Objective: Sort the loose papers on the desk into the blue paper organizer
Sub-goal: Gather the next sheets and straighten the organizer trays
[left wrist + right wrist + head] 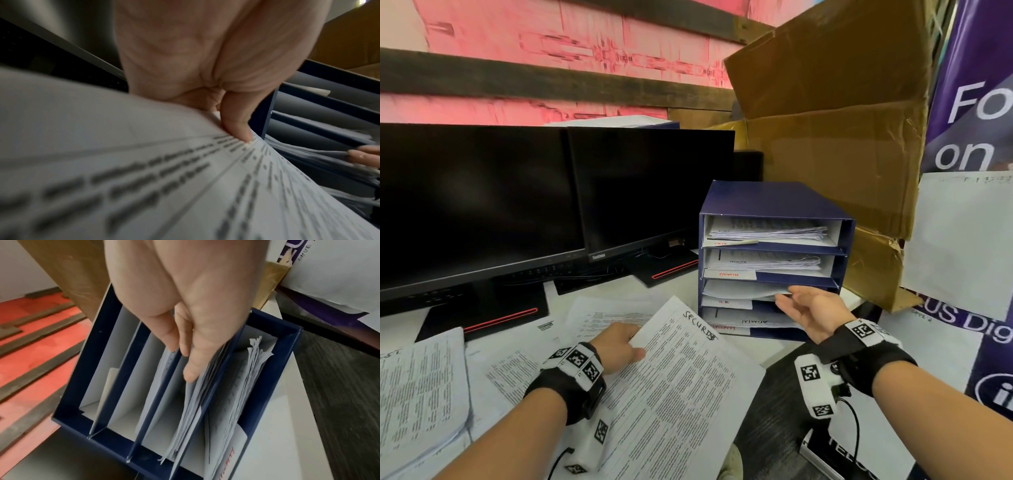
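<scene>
The left hand (618, 346) pinches the top edge of a printed sheet (674, 387) between thumb and curled fingers; the sheet has "SECURITY" handwritten at its upper corner and lies tilted over the loose papers (424, 380) spread on the desk (767, 346). The left wrist view shows the thumb (238, 125) pressed flat onto this sheet (144, 178). The right hand (813, 313) reaches into the blue organizer (774, 200), which stands on the desk right of two dark monitors (517, 195). Its fingers (191, 369) are straight and close together, resting against the stack of papers (197, 402) in the third slot from the top, above the bottom slot. A torn cardboard box (835, 120) leans behind the organizer.
</scene>
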`<state>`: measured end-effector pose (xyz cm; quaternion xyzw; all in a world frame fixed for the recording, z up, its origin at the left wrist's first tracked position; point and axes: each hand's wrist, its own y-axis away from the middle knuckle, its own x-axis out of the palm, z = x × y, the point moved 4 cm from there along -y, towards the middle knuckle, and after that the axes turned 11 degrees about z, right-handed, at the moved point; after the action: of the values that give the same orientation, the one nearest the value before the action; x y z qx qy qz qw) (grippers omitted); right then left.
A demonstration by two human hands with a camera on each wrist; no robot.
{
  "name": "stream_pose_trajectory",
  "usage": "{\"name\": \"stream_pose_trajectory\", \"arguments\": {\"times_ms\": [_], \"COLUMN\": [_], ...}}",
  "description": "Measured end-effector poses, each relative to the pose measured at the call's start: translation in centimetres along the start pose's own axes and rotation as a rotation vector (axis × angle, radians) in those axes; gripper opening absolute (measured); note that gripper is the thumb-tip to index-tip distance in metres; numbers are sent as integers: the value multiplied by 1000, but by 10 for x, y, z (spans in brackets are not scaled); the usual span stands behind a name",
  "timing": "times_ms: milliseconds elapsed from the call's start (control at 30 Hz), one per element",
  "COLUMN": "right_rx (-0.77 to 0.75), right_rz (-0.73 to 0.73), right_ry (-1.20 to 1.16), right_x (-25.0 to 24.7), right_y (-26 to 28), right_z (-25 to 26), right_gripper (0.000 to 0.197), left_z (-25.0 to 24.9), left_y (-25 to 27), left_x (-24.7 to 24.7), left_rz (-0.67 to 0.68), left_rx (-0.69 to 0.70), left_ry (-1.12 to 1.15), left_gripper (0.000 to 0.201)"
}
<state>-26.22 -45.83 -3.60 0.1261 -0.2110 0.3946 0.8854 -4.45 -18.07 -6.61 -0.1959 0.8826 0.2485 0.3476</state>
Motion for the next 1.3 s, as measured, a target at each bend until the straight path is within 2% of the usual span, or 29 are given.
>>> {"name": "stream_pose_trajectory", "arguments": {"times_ms": [133,300,400,533,633,667,767,833,933,1067,1200,1300], "right_rx": [53,272,378,486,552,572,538,494,451,329,253,239], "right_rz": [19,79,187,265,275,293,326,263,108,-64,-151,-181], "right_ry": [78,631,775,981,922,853,802,802,720,694,634,632], "right_x": [6,1,-4,-22,-42,-45,-44,-47,-62,-75,-80,-82], "right_y": [3,11,16,16,14,13,18,17,11,3,-8,-13], "right_z": [-8,-17,-27,-48,-60,-64,-59,-51,-43,-35,-27,-23], "right_gripper": [23,20,18,46,60,57,25,14,13,13,13,20], "left_z": [7,-2,-13,-23,-26,-28,-38,-43,-49,-66,-73,-68], "left_y": [1,-1,-3,-10,-21,-24,-32,-37,-44,-50,-53,-54], "left_x": [7,11,14,25,39,45,61,66,70,74,73,70], "left_rz": [62,65,41,42,55,61,55,42,45,2,11,46], "left_rx": [-52,-30,9,41,28,19,-11,-41,-73,-81,-113,-130], "left_ry": [-64,-46,-18,53,63,60,45,32,20,43,127,103], "left_gripper": [18,24,25,24,27,28,30,27,26,34,34,28]}}
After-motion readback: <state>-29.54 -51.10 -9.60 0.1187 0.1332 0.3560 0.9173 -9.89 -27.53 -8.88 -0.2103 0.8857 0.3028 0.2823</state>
